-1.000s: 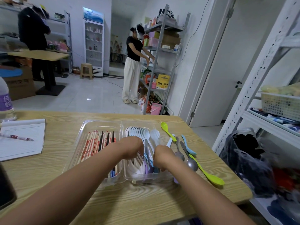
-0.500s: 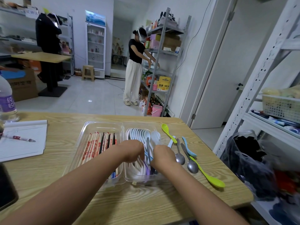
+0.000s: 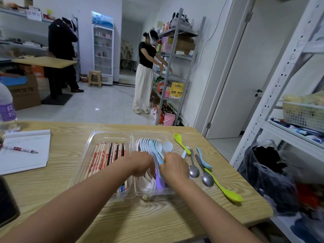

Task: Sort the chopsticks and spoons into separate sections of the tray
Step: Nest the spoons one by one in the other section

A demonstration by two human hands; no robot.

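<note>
A clear two-section plastic tray (image 3: 98, 137) lies on the wooden table. Its left section holds several chopsticks (image 3: 105, 155); its right section holds a row of white and pale blue spoons (image 3: 149, 143). Both hands are over the right section. My left hand (image 3: 142, 163) has its fingers curled down among the spoon handles. My right hand (image 3: 175, 166) grips a light blue spoon (image 3: 156, 151) by its handle. To the right of the tray lie two metal spoons (image 3: 193, 170), a blue spoon (image 3: 204, 159) and two lime green spoons (image 3: 226, 191).
A notepad (image 3: 24, 151) with a pen lies at the left, a water bottle (image 3: 7, 109) behind it. A dark device sits at the left edge. The table edge and a metal shelf rack (image 3: 280, 85) are close on the right. Two people stand in the room beyond.
Both hands stayed over the spoon section, shifting slightly toward the far end. The light blue spoon now lies lifted between them. The view moved a little closer.
</note>
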